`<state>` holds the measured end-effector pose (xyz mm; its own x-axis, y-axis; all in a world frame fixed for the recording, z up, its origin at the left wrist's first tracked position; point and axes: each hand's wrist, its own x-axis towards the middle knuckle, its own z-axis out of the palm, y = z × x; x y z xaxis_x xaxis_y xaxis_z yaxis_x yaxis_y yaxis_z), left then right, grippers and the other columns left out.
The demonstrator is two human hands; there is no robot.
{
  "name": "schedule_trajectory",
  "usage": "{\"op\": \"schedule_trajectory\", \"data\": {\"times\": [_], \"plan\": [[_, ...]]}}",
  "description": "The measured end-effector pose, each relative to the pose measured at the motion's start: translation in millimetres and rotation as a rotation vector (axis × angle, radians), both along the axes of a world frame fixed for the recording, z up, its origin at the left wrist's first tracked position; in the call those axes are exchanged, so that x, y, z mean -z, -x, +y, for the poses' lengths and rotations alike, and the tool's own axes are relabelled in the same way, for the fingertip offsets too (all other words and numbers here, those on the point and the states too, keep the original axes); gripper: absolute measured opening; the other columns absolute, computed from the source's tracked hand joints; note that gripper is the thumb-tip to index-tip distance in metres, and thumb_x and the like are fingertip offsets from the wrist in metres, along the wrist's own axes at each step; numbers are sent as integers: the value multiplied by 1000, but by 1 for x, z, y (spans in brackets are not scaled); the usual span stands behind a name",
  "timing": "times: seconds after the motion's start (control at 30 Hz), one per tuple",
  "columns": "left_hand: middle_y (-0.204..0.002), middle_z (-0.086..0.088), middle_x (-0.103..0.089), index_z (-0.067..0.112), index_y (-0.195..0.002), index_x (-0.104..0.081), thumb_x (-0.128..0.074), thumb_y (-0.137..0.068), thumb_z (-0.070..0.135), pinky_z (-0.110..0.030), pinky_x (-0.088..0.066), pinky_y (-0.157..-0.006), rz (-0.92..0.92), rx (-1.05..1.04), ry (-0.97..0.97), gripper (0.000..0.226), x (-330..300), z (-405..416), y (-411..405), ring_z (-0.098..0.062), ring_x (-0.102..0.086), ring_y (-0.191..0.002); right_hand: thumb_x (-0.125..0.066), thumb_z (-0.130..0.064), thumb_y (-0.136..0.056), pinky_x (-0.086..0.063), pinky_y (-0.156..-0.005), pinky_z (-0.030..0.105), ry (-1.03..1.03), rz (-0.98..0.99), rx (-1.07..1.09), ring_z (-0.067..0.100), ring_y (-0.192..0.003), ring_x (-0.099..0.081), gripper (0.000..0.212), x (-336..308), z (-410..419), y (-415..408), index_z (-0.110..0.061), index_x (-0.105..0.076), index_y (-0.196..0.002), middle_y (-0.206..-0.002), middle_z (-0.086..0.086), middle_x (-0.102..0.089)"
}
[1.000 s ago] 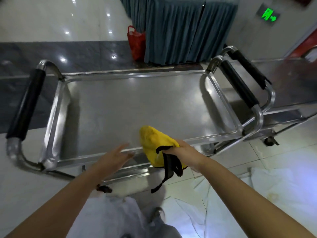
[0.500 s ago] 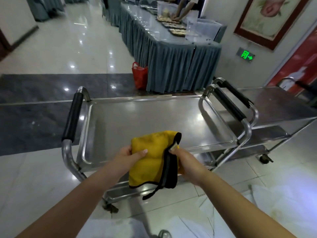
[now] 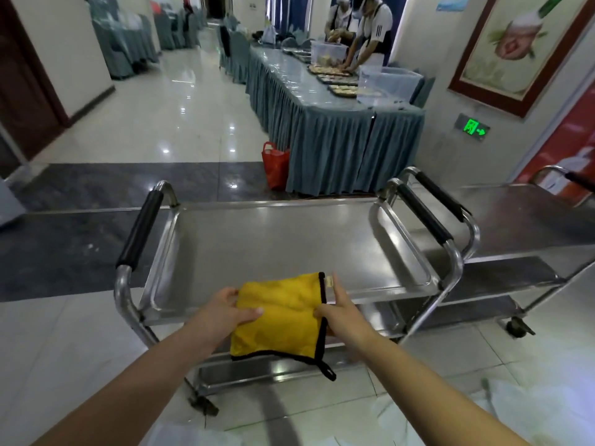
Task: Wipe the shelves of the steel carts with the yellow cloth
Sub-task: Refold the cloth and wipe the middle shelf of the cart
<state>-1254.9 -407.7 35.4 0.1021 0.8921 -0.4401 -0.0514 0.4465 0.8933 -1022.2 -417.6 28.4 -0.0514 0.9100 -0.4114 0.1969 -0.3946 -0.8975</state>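
The person stands at the near side of the first cart [image 3: 289, 249] and holds the cloth [image 3: 280, 312] with both hands, just above the near edge of the top shelf [image 3: 273, 239]. The left hand [image 3: 225, 312] pinches the left border, thumb on top and the other fingers under the fabric. The right hand [image 3: 341, 312] pinches the right border at the black trim, with the forefinger stretched up along the edge. The cloth is stretched between them and its lower part hangs down in front of the cart, a small black loop [image 3: 326, 371] hanging at the corner. It does not yet lie on the steel, I think.

The wiping itself seems not begun. What could go wrong: the cloth is held only at two borders, so it may slip from one pinch when it is pressed and dragged. The hanging loop could catch on the shelf rim or the frame. The cart stands on wheels (I cannot tell if they are locked), so a strong push may roll it against the second cart [image 3: 521, 220], which stands just beside it on the right. The lower shelf [image 3: 267, 371] is easy to forget.
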Motion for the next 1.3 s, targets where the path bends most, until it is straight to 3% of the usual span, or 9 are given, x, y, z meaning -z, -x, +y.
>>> {"op": "schedule_trajectory", "data": {"times": [0.13, 0.27, 0.4, 0.57, 0.7, 0.77, 0.87, 1.07, 1.3], "plan": [[-129, -21, -56, 13, -151, -18, -84, -63, -7, -44, -51, -92, 160, 71, 17, 112, 14, -1, -45, -34, -60, -109, -56, -10, -88, -50, -80, 16, -83, -10, -95, 13, -87, -65, 77, 12, 0, -54, -58, -26, -140, -105, 3, -67], [-125, -11, -54, 13, -144, -39, -83, -66, -3, -10, -48, -68, 516, 251, -146, 91, 27, 0, -90, -16, -57, -97, -73, -10, -81, -47, -97, 25, -34, -86, -234, 14, -120, -53, 71, 24, 0, -100, -25, -41, -143, -137, 1, -51], [-135, -5, -50, 19, -141, -44, -81, -70, 11, -26, -42, -98, 754, 296, -218, 81, 47, -2, -119, -20, -50, -120, -78, -16, -76, -44, -101, 31, -104, -361, -368, 19, -125, -48, 77, 39, 6, -123, -21, -40, -142, -137, 1, -49], [-106, -2, -45, 21, -118, -61, -78, -76, 33, -22, -34, -77, 1006, 375, -294, 46, 79, -7, -127, -15, -46, -91, -67, -26, -84, -43, -93, 28, -228, -608, -416, 20, -110, -52, 55, 64, 13, -134, -25, -48, -136, -121, 2, -53], [-107, 3, -51, 21, -106, -58, -76, -79, 32, -22, -38, -76, 905, 391, -222, 35, 114, 2, -126, -10, -48, -92, -61, -28, -87, -44, -94, 31, -218, -659, -447, 19, -108, -49, 41, 100, 16, -139, -26, -55, -127, -114, -1, -42], [-96, 3, -59, 25, -100, -55, -75, -79, 31, -23, -44, -68, 829, 370, -180, 29, 138, 8, -127, -9, -54, -81, -60, -29, -88, -41, -101, 34, -214, -654, -447, 20, -124, -45, 38, 128, 21, -139, -24, -56, -126, -132, 0, -45], [-89, 4, -61, 28, -98, -53, -73, -81, 32, -27, -51, -68, 766, 314, -157, 27, 185, 18, -123, -10, -58, -80, -60, -29, -88, -47, -89, 37, -192, -620, -414, 21, -110, -56, 30, 174, 31, -137, -23, -57, -118, -117, 1, -61], [-100, -2, -62, 29, -110, -50, -69, -84, 44, -39, -54, -74, 616, 151, -142, 35, 325, 69, -117, -24, -62, -90, -57, -43, -92, -46, -88, 30, -155, -532, -230, 23, -116, -56, 52, 316, 84, -127, -26, -39, -138, -130, 3, -56], [-104, -3, -60, 22, -116, -52, -67, -85, 41, -36, -49, -84, 702, -1, -380, 39, 459, 133, -109, -22, -59, -96, -58, -38, -93, -43, -64, 26, -379, -524, -122, 17, -85, -54, 41, 447, 150, -109, -22, -40, -126, -104, 2, -57]]}}
